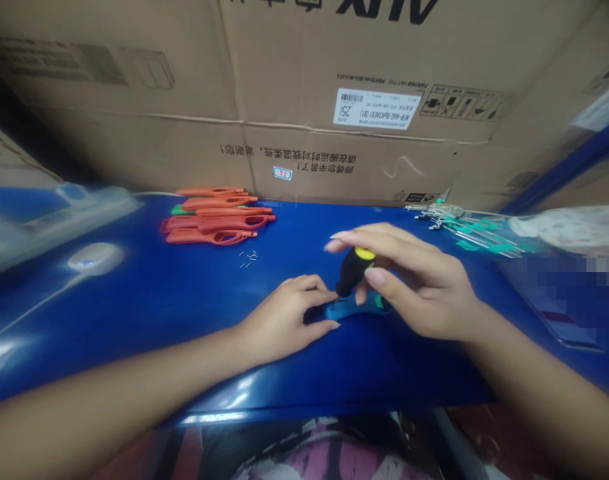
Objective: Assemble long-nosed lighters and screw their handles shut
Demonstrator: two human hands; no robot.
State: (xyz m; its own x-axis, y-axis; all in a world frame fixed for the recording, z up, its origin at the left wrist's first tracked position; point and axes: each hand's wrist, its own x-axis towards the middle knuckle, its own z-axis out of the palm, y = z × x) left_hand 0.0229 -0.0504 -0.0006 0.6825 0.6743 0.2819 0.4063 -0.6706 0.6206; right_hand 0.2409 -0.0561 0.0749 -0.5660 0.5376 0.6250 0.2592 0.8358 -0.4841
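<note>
At the centre of the glossy blue tabletop (184, 287), the thumb and fingers of the left hand (279, 313) pinch the nine o'clock end of a long blue plastic casing (352, 307), while the right hand (429, 287) grasps a black screwdriver handle with a yellow band (351, 272) tilted above it, its tip apparently meeting the casing, though blur obscures the contact. From that casing, tiny metal screws (253, 255) and stacked orange-red plastic casings (209, 221) lie toward ten o'clock, and thin metal rods with teal parts (484, 235) toward two o'clock.
</note>
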